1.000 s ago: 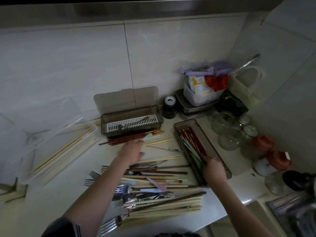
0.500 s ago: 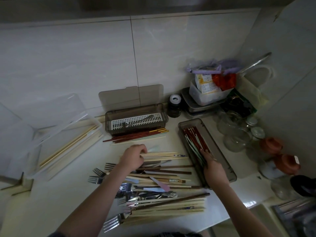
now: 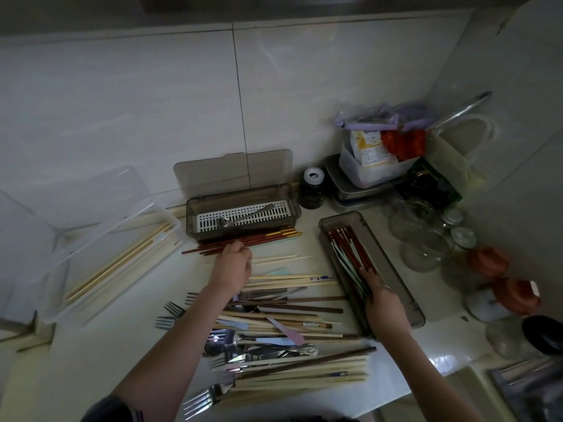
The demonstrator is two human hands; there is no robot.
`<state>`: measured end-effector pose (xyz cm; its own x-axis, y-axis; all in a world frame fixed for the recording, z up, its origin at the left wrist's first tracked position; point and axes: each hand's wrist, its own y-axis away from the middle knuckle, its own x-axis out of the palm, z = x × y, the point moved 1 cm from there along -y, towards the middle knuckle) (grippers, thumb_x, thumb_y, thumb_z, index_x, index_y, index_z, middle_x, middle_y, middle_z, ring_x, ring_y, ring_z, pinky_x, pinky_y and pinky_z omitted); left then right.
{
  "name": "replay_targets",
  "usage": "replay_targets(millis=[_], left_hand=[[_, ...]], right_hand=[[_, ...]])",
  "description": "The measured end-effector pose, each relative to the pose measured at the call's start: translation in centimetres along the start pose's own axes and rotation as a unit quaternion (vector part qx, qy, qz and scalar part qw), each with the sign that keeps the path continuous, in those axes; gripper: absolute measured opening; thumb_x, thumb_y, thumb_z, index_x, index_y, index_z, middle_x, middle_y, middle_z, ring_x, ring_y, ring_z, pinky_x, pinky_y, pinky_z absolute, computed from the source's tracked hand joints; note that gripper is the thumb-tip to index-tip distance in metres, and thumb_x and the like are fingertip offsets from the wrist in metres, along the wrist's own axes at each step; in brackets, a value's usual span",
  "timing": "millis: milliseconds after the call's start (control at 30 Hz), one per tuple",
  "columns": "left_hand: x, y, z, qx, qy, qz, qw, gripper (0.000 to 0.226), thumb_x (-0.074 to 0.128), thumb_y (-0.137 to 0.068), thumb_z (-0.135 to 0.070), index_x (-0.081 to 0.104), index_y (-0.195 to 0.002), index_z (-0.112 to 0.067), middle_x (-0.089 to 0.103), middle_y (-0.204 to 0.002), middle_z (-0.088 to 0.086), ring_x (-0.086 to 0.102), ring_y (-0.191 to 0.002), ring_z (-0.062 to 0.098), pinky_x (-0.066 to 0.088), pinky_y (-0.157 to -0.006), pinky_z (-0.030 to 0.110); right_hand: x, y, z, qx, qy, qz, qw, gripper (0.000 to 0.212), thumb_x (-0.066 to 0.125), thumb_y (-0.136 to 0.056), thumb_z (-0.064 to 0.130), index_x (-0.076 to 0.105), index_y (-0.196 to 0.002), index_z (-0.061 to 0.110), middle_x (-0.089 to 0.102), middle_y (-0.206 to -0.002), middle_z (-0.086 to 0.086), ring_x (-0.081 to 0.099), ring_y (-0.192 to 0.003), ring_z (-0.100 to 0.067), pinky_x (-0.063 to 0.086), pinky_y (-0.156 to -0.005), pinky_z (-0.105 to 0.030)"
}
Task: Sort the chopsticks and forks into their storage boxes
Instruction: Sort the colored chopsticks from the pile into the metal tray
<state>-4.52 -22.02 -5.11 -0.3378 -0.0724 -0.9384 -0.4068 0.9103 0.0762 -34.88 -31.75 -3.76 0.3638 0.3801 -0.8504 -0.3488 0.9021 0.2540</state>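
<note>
Both hands were busy: the left hand (image 3: 231,267) curled onto the red chopsticks (image 3: 243,240) beside the grey box (image 3: 243,215), while the right hand (image 3: 384,312) pressed sorted chopsticks (image 3: 347,248) flat in the tray (image 3: 393,263), probably aligning them.

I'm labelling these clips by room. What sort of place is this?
Most likely a home kitchen counter: a tiled wall behind, loose forks and chopsticks spread on the counter, and glass jars packed into the corner.
</note>
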Motion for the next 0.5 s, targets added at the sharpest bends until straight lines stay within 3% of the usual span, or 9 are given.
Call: replay_targets(millis=[67, 167, 267, 333, 500], left_hand=[[0.0, 0.0, -0.1, 0.006, -0.012, -0.011, 1.0, 0.018, 0.052, -0.091, -0.024, 0.066, -0.094, -0.013, 0.052, -0.104, 0.001, 0.051, -0.099, 0.019, 0.045, -0.085, 0.033], [-0.1, 0.0, -0.1, -0.015, -0.006, -0.034, 0.999, 0.016, 0.055, -0.09, -0.024, 0.064, -0.097, -0.012, 0.054, -0.102, 0.002, 0.055, -0.095, 0.021, 0.044, -0.075, 0.031], [-0.1, -0.3, -0.1, -0.025, -0.011, -0.034, 0.999, 0.03, 0.059, -0.086, -0.018, 0.056, -0.117, -0.014, 0.055, -0.115, 0.004, 0.05, -0.108, 0.024, 0.045, -0.085, 0.036], [-0.2, -0.7, -0.1, -0.028, -0.007, -0.019, 0.999, 0.034, 0.06, -0.086, -0.018, 0.054, -0.12, -0.014, 0.055, -0.118, 0.004, 0.049, -0.111, 0.024, 0.045, -0.089, 0.037], [-0.1, -1.0, -0.1, -0.037, -0.009, 0.036, 0.999, 0.008, 0.056, -0.09, -0.023, 0.054, -0.093, -0.016, 0.054, -0.1, 0.001, 0.052, -0.101, 0.022, 0.042, -0.083, 0.034]], right_hand=[[0.0, 0.0, 0.0, -0.002, 0.0, -0.002, 1.0, 0.06, 0.037, -0.094, 0.004, 0.027, -0.146, 0.033, 0.046, -0.142, -0.011, 0.059, -0.11, -0.026, 0.053, -0.089, -0.041], [0.0, 0.0, 0.0, -0.005, 0.0, 0.002, 1.0, 0.061, 0.038, -0.094, 0.005, 0.026, -0.146, 0.034, 0.044, -0.143, -0.01, 0.057, -0.113, -0.024, 0.052, -0.091, -0.041], [0.0, 0.0, 0.0, 0.005, -0.001, 0.01, 1.0, 0.061, 0.038, -0.095, 0.007, 0.024, -0.146, 0.037, 0.046, -0.141, -0.01, 0.06, -0.108, -0.023, 0.053, -0.087, -0.04], [0.0, 0.0, 0.0, 0.007, -0.004, 0.011, 1.0, 0.061, 0.038, -0.095, 0.006, 0.025, -0.146, 0.036, 0.045, -0.143, -0.009, 0.059, -0.109, -0.024, 0.053, -0.088, -0.041], [-0.1, 0.1, 0.1, -0.001, 0.0, 0.006, 1.0, 0.06, 0.039, -0.095, 0.006, 0.026, -0.146, 0.033, 0.044, -0.143, -0.009, 0.057, -0.113, -0.024, 0.052, -0.09, -0.042]])
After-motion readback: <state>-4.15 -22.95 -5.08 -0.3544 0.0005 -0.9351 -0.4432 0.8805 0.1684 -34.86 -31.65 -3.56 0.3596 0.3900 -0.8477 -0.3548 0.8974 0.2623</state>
